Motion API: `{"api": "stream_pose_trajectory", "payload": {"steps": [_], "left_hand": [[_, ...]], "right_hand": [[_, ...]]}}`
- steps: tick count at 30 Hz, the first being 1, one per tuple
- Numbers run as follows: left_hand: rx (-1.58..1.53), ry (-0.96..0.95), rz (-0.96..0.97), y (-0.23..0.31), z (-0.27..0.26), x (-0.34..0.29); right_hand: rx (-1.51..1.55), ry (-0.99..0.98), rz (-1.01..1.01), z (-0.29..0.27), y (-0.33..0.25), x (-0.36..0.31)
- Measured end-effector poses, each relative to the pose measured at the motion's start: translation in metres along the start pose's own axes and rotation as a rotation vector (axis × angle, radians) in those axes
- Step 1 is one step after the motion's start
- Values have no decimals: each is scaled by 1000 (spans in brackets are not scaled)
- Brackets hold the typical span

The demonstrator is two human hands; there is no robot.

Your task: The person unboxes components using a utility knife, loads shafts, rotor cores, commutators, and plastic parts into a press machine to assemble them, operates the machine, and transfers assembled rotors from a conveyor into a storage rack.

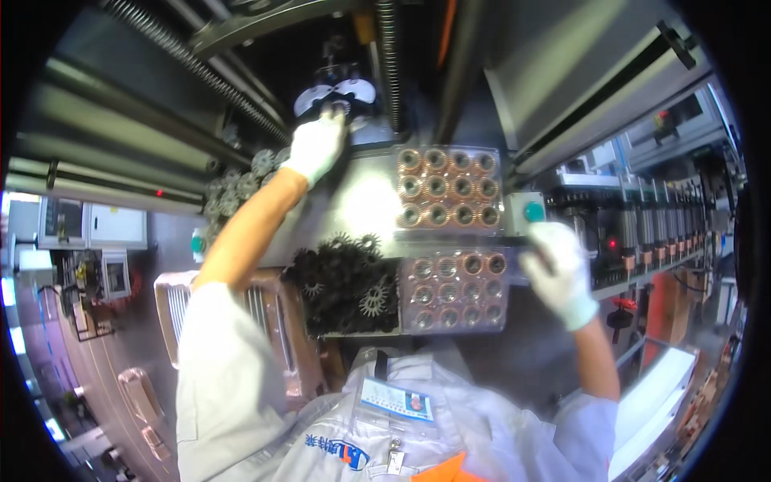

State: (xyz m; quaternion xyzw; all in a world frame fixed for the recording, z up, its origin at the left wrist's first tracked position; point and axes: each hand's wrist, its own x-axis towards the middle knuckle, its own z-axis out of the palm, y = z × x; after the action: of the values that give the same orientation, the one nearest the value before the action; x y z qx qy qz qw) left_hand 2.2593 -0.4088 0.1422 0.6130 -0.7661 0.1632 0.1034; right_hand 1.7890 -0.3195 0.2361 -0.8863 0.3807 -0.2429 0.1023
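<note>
My left hand (320, 145), in a white glove, reaches up into the machine. Its fingertips are closed together at a fixture with two white rounded plates (360, 90); what they grip, if anything, is too small to make out. On the right, my gloved right hand (562, 273) hangs just below a green push button (534, 211) on a pale box, apart from it. Its thumb stands off from the fingers and I see nothing held. Between my hands lies a clear tray of copper-coloured ring parts (436, 187), with a second clear tray (454, 293) nearer me.
Dark toothed parts (341, 277) are heaped left of the nearer tray, and grey toothed parts (241, 185) beyond my left forearm. A second green button (197, 243) sits at the left. Metal posts and a coil spring (389, 64) flank the fixture. Machinery (642, 229) lines the right.
</note>
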Motion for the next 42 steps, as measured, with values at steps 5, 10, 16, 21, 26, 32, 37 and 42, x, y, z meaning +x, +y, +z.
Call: {"api": "stream_pose_trajectory", "payload": {"steps": [5,10,16,21,26,32,37,42], "left_hand": [[-85,-119,-93,-7,-11,-12],[-180,171,-375,-23,-125,-125],[-259,-74,-612,-104,-143,-321],[-192,9,-422,-58,-154,-254],[-73,-62,-374,-49,-116,-249],[-67,38,-264,-48,-114,-238],[-98,-24,-192,-43,-122,-241],[-156,-11,-267,-26,-156,-244]], "right_hand": [[131,-100,-432,130,-117,76],[58,-475,-293,207,-132,109],[100,-547,-176,213,-142,120],[119,-418,-175,186,-141,122],[560,-252,-198,147,-150,109],[781,-202,103,130,-145,73],[1187,-400,445,127,-128,82],[1170,-103,221,109,-133,145]]}}
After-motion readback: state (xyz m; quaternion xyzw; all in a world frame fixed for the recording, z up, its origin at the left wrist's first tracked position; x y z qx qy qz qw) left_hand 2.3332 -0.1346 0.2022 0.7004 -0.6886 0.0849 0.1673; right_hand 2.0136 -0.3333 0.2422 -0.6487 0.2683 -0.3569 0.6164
